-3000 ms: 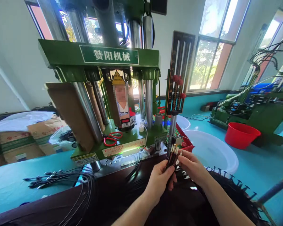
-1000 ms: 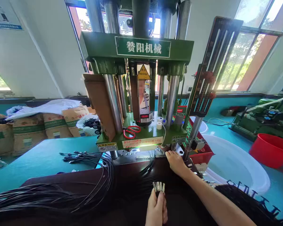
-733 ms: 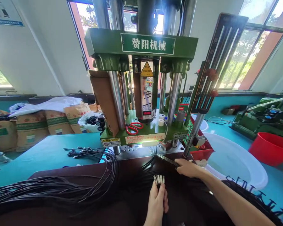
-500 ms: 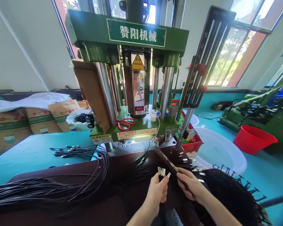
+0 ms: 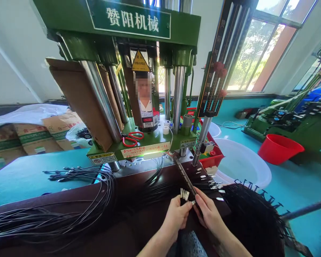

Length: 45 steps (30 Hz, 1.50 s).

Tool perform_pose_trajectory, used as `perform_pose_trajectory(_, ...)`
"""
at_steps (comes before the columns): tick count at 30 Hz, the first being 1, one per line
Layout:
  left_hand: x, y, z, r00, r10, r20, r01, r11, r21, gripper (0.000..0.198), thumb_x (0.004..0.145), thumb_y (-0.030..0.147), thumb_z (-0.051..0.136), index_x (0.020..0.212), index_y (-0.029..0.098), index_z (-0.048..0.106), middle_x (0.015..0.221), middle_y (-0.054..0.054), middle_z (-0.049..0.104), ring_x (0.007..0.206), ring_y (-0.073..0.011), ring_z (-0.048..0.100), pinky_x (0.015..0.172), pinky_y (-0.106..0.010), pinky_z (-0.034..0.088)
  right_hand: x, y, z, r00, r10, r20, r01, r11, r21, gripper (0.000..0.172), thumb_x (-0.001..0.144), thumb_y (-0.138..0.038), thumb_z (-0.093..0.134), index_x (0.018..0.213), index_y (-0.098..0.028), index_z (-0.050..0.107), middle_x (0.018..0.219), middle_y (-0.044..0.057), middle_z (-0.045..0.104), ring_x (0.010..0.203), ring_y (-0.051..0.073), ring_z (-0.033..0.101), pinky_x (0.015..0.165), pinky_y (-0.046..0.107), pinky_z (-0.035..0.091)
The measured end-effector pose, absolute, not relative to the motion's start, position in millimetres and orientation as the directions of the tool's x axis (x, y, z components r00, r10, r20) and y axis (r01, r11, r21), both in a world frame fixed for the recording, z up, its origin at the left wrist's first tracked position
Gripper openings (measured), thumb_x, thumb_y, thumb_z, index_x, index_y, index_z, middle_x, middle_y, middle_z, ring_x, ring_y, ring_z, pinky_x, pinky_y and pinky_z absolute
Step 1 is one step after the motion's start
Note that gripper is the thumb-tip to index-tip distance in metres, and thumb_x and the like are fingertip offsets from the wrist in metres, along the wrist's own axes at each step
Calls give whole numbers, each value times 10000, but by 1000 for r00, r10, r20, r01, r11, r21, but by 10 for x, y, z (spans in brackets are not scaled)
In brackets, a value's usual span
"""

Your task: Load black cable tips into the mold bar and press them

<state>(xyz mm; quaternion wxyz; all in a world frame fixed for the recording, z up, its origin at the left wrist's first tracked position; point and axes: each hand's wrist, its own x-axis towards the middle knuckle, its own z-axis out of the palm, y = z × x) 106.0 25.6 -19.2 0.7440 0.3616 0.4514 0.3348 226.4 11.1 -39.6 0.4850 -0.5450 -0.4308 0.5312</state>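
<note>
You are pinching wire terminals in your left hand while your right hand grips a dark bar, apparently loading it, so the next terminal needs aligning.

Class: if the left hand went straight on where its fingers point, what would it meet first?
Probably the dark metal bar in the right hand, though depth is unclear.

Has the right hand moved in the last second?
Yes. The right hand has pulled back toward the person, away from the press's front edge, where it rested a second ago.
</note>
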Motion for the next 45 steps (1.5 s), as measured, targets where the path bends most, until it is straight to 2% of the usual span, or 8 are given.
perform_pose_trajectory(3,1063,237,-191,315,869,-383,-163,447,880,436,548,524,657,664,210,377,337,146,264,261,-8,157,295,-175,94,2230,94,-388,61,994,-87,-3,-87,-996,557,750,-552,518,1171,-187,529,481,-27,501,392,97,406,338,201,328)
perform_pose_trajectory(10,963,382,-238,196,913,-359,-178,393,902,445,652,643,487,712,213,391,409,132,278,301,-21,178,292,-156,109,2256,66,-318,42,973,-227,-141,-219,-965,646,785,-558,466,1306,-193,353,415,-90,389,289,31,246,263,128,185)
perform_pose_trajectory(16,998,385,-233,254,896,-363,-102,398,912,405,573,514,669,639,187,439,389,117,314,309,-21,221,325,-176,112,2296,77,-311,30,970,-241,-132,-235,-963,601,783,-529,493,1283,-210,395,459,-70,449,289,20,277,263,118,211)
perform_pose_trajectory(26,964,372,-326,160,952,-259,-116,279,953,316,595,431,673,635,164,509,447,69,418,408,-58,339,390,-186,233,2226,78,-318,-53,990,-128,36,-126,-991,610,817,-503,460,1314,-163,363,443,-82,371,369,53,313,307,141,226)
perform_pose_trajectory(30,928,384,-302,141,971,-193,-136,212,968,339,653,484,606,659,164,493,488,69,411,416,-49,341,394,-178,267,2226,83,-287,-42,983,-181,-12,-182,-983,608,802,-516,471,1290,-161,396,432,-88,355,323,43,275,280,142,197)
perform_pose_trajectory(35,884,429,-267,91,935,-344,-312,355,881,378,715,604,447,744,236,368,460,128,226,332,-31,152,322,-153,102,2295,102,-294,-21,965,-262,-114,-263,-958,632,785,-543,474,1306,-202,364,419,-98,357,271,25,234,253,123,177)
perform_pose_trajectory(40,928,408,-288,214,935,-281,-184,321,929,384,653,537,586,672,200,402,428,114,320,336,-21,239,331,-152,156,2346,111,-308,-142,968,-209,-63,-220,-974,599,811,-513,457,1310,-199,351,432,-95,375,278,20,237,256,119,189)
perform_pose_trajectory(45,919,388,-254,236,903,-358,-158,400,903,386,625,532,607,654,206,403,362,125,290,302,-28,210,310,-164,110,2382,121,-305,-209,950,-234,3,-238,-971,610,816,-522,437,1327,-204,332,434,-87,398,281,29,234,257,137,177)
